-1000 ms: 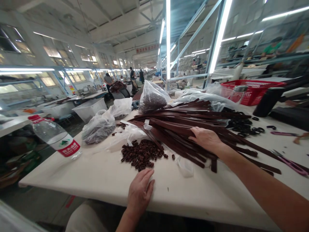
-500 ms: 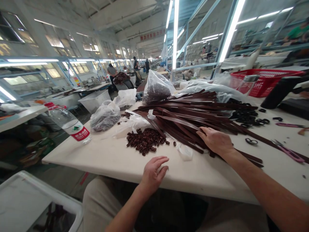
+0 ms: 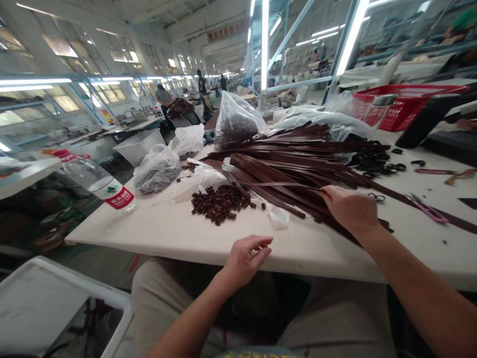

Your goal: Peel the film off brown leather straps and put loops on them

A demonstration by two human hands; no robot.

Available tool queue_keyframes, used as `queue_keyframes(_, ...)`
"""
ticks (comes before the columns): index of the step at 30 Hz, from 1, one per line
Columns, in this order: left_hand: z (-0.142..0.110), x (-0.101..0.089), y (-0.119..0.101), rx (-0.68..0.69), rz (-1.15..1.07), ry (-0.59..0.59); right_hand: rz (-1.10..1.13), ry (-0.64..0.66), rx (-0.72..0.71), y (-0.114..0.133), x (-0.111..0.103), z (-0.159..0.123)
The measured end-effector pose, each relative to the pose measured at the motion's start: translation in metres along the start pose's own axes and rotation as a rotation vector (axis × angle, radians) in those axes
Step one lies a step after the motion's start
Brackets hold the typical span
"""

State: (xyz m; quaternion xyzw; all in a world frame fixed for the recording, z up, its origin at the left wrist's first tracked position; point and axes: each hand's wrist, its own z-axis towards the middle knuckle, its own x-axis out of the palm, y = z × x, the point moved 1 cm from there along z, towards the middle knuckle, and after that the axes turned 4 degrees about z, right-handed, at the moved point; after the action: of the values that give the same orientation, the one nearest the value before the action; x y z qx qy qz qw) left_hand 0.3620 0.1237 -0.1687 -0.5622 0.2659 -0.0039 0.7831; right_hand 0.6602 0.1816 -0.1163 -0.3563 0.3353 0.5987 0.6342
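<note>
My right hand (image 3: 350,210) pinches the end of one dark brown strap (image 3: 288,186), which looks like leather and is slightly lifted off the others. Beneath and beyond it, a fanned bundle of brown straps (image 3: 268,169) spreads across the white table (image 3: 149,224). My left hand (image 3: 246,254) hovers by the table's front edge, fingers apart and holding nothing. Beyond that hand lies a heap of small brown loops (image 3: 219,204), with a scrap of clear plastic (image 3: 278,217) to its right.
A water bottle (image 3: 108,186) leans at the table's left. Plastic bags (image 3: 156,169) stand behind the loops. To the right are black loops (image 3: 372,161), pink-handled scissors (image 3: 428,209), a black cylinder (image 3: 427,122) and a red basket (image 3: 406,94). A white bin (image 3: 126,318) sits lower left.
My right hand has closed on a strap end and drawn it slightly toward me and right. My left hand has moved right, away from the loop heap. The view has tilted down.
</note>
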Motion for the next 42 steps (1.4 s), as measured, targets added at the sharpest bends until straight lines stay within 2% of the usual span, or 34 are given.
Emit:
queue_keyframes(2, 0.005, 0.004, -0.002, -0.129, -0.225, 0.035, 0.025, -0.050, -0.028, 0.006, -0.018, -0.018)
queue_keyframes(4, 0.012, 0.008, -0.005, -0.244, -0.462, 0.051, 0.085, -0.162, -0.115, 0.015, -0.034, -0.043)
queue_keyframes(6, 0.017, 0.008, -0.008, -0.292, -0.630, 0.024, 0.182, -0.260, -0.211, 0.022, -0.046, -0.072)
queue_keyframes(8, 0.019, 0.004, -0.011, -0.290, -0.729, -0.020, 0.266, -0.242, -0.252, 0.027, -0.052, -0.101)
queue_keyframes(11, 0.016, -0.006, -0.011, -0.269, -0.806, -0.050, 0.306, -0.111, -0.229, 0.026, -0.052, -0.136)
queue_keyframes(16, -0.002, -0.021, -0.008, -0.314, -0.837, -0.168, 0.240, -0.044, -0.234, 0.017, -0.044, -0.167)
queue_keyframes(21, -0.025, -0.027, -0.006, -0.401, -0.819, -0.263, 0.252, 0.045, -0.223, 0.011, -0.047, -0.186)
queue_keyframes(27, -0.048, -0.038, -0.005, -0.495, -0.792, -0.232, 0.171, 0.134, -0.146, -0.007, -0.048, -0.211)
queue_keyframes(32, -0.059, -0.049, -0.002, -0.503, -0.704, -0.285, 0.144, 0.285, -0.079, -0.030, -0.049, -0.236)
queue_keyframes(34, -0.065, -0.046, -0.001, -0.537, -0.678, -0.252, 0.238, 0.405, -0.094, -0.036, -0.053, -0.246)
queue_keyframes(37, -0.073, -0.030, 0.001, -0.607, -0.663, -0.109, 0.454, 0.576, -0.122, -0.034, -0.057, -0.252)
queue_keyframes(39, -0.077, -0.018, 0.003, -0.618, -0.666, -0.028, 0.523, 0.604, -0.094, -0.027, -0.057, -0.248)
queue_keyframes(42, -0.080, -0.011, 0.000, -0.597, -0.674, -0.018, 0.510, 0.539, -0.004, -0.015, -0.053, -0.237)
